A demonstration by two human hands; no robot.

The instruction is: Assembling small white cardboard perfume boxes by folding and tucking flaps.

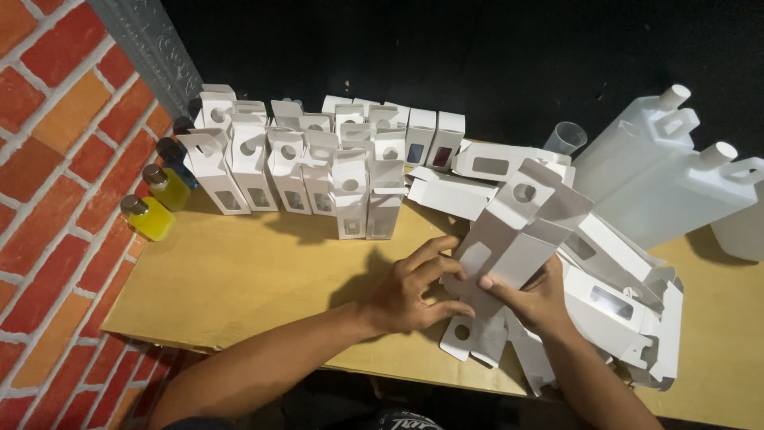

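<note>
Bare forearms, no sleeves, no rings

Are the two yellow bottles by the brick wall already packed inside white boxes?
No, both yellow bottles stand bare on the wooden table, left of the upright white boxes.

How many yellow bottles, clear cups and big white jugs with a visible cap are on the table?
Yellow bottles: 2
Clear cups: 1
White jugs with a visible cap: 2
Total: 5
</note>
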